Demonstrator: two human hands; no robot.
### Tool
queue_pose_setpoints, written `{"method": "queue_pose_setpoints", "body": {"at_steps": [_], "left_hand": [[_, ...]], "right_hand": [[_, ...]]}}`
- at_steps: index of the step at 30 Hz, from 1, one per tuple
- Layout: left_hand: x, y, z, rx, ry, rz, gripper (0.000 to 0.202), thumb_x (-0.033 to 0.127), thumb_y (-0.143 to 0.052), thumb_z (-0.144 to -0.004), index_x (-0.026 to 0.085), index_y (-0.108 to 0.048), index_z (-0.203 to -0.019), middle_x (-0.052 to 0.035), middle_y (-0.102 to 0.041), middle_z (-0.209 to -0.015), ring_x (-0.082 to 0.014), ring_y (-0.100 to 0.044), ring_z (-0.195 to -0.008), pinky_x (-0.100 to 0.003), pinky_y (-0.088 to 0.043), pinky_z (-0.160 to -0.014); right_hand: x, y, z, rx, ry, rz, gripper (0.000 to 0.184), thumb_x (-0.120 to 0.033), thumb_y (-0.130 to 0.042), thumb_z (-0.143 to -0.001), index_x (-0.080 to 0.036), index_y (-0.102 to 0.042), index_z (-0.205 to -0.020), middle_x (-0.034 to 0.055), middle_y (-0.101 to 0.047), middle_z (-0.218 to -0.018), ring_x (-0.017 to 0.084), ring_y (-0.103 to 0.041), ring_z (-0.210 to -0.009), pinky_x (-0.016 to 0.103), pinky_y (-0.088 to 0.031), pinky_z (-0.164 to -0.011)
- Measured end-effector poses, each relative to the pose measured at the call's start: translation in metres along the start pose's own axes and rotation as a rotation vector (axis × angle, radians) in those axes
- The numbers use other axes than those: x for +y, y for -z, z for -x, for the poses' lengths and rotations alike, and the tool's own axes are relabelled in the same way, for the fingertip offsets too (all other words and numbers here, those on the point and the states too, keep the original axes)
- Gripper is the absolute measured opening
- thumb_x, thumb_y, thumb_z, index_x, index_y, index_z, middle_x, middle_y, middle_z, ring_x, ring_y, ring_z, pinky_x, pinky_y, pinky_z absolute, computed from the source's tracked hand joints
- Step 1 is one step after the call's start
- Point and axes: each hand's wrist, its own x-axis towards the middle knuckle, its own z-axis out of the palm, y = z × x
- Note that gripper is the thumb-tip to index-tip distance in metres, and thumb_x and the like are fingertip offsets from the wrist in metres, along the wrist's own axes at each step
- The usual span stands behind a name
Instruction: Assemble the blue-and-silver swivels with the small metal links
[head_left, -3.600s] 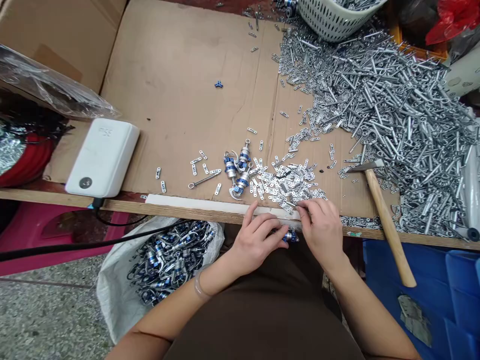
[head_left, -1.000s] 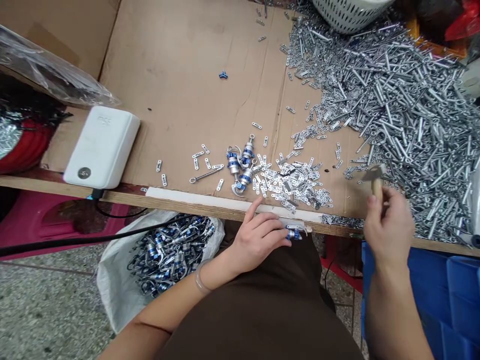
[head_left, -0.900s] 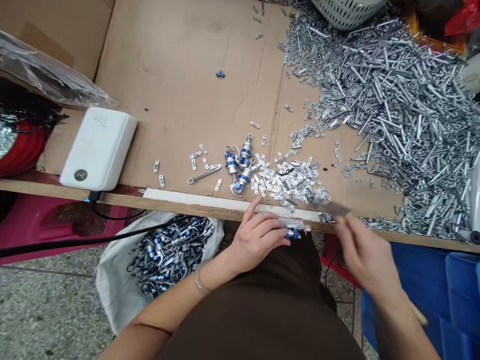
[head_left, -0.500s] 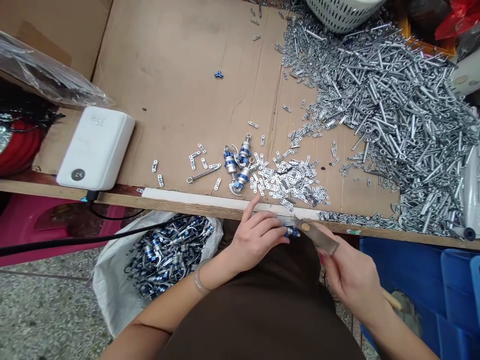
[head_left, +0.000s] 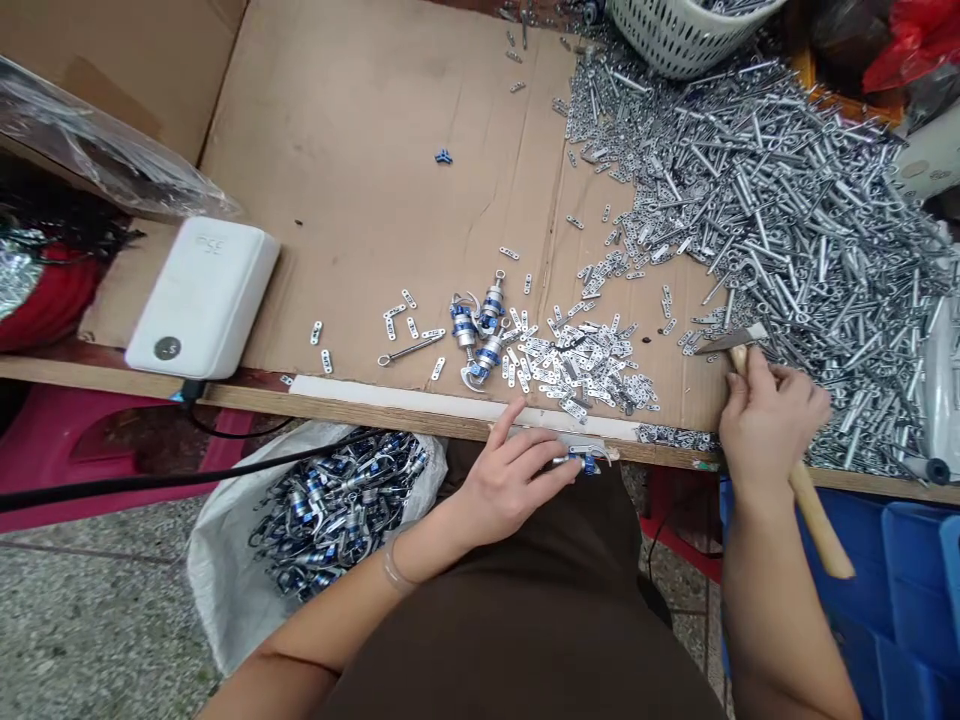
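We find the left hand [head_left: 510,490] almost closed, its thumb and fingertips pinching a small blue-and-silver fitting [head_left: 586,462] at the edge of the tabletop [head_left: 247,397], while the index finger lifts toward a white strip [head_left: 390,403] along that edge. Pressed in this way against the edge, the fitting seems held to keep it steady. The right hand [head_left: 769,420] is closed firmly around the wooden handle of a hammer [head_left: 814,515], gripping high up, just below the steel head [head_left: 731,340], perhaps for short, controlled blows. That head hangs over the cardboard sheet [head_left: 375,200], beside a great heap of aluminium pins [head_left: 787,230]. Between the hands lies a small pile of perforated metal strips [head_left: 577,365], and just left of it stand three blue-and-silver assemblies [head_left: 480,335], all within easy reach. Below the edge, a white sack [head_left: 225,590] holds many similar blue-and-silver assemblies [head_left: 337,510], conveniently close to the left forearm, and a blue plastic crate [head_left: 915,590] sits beneath the right forearm's side of the tabletop
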Motion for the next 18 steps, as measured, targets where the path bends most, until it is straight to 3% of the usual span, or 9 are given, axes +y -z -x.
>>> {"method": "queue_pose_setpoints", "body": {"at_steps": [3,6,9,14,18], "left_hand": [[0.0,0.001,-0.002,-0.005,0.001,0.022,0.014,0.015,-0.058,-0.082,0.02,-0.06,-0.094,-0.0004,-0.067,-0.084,-0.0128,-0.06,-0.087,-0.051,-0.03,-0.104],[-0.001,0.005,-0.002,-0.005,0.005,0.063,0.014,0.014,-0.058,-0.081,0.018,-0.06,-0.095,-0.0019,-0.066,-0.084,-0.013,-0.06,-0.085,-0.049,-0.034,-0.102],[-0.001,0.008,0.001,-0.003,0.003,0.087,0.014,0.014,-0.059,-0.08,0.016,-0.061,-0.094,-0.0038,-0.066,-0.085,-0.0137,-0.061,-0.085,-0.046,-0.04,-0.099],[-0.002,0.012,0.002,-0.002,0.006,0.106,0.014,0.013,-0.057,-0.081,0.016,-0.061,-0.095,-0.0045,-0.065,-0.086,-0.0126,-0.061,-0.082,-0.042,-0.046,-0.094],[-0.002,0.016,-0.003,0.012,0.035,0.111,0.017,0.013,-0.055,-0.083,0.016,-0.058,-0.099,-0.0038,-0.065,-0.087,-0.0118,-0.061,-0.082,-0.036,-0.05,-0.091]], "right_hand": [[-0.039,0.016,0.013,-0.009,0.096,-0.223,0.032,-0.036,-0.043,-0.085,-0.016,-0.06,-0.103,0.0136,-0.053,-0.1,0.028,-0.044,-0.097,0.042,-0.032,-0.08],[-0.08,0.032,0.032,-0.255,0.33,-0.446,0.015,-0.03,-0.049,-0.084,-0.021,-0.061,-0.084,0.0051,-0.055,-0.084,0.02,-0.047,-0.084,0.034,-0.034,-0.075],[-0.104,0.034,0.044,-0.341,0.4,-0.43,0.01,-0.029,-0.054,-0.081,-0.022,-0.06,-0.082,0.0038,-0.055,-0.082,0.019,-0.044,-0.08,0.033,-0.033,-0.07],[-0.107,0.025,0.038,-0.36,0.419,-0.348,0.01,-0.025,-0.05,-0.083,-0.02,-0.058,-0.08,0.0046,-0.056,-0.081,0.021,-0.044,-0.08,0.035,-0.033,-0.07],[-0.095,0.036,0.035,-0.423,0.369,-0.643,0.006,-0.022,-0.047,-0.085,-0.021,-0.053,-0.083,0.003,-0.057,-0.084,0.017,-0.05,-0.082,0.031,-0.04,-0.072]]}}
